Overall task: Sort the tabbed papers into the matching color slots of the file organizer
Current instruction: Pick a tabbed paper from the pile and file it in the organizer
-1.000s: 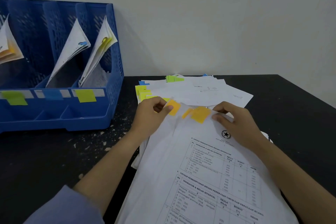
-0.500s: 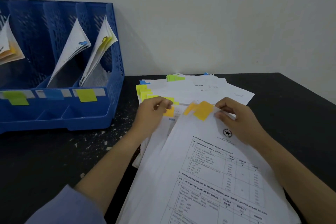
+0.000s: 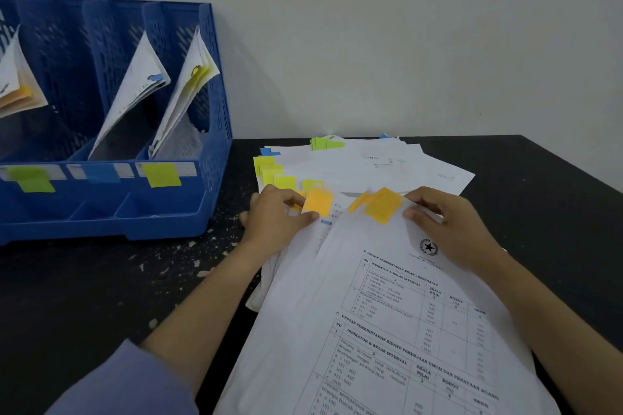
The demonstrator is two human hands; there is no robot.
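Observation:
A blue file organizer [image 3: 215,131] stands at the left, its slots marked green [image 3: 32,178], blue [image 3: 101,173] and yellow [image 3: 161,174], each holding leaning papers. Printed white sheets with orange tabs [image 3: 382,205] lie fanned in front of me on a spread of papers with yellow tabs [image 3: 269,172], green tabs [image 3: 325,143] and blue tabs [image 3: 268,152]. My left hand [image 3: 274,219] pinches a sheet at its orange tab [image 3: 317,201]. My right hand [image 3: 448,229] grips the top edge of the orange-tabbed sheets beside their tabs.
The black table [image 3: 84,296] carries white flecks in front of the organizer. A pale wall [image 3: 404,44] stands directly behind. The table's right edge runs diagonally at the far right.
My left hand has drawn its orange-tabbed sheet up from under the fingers, so the tab now shows fully. The right hand has held the other orange-tabbed sheets almost still.

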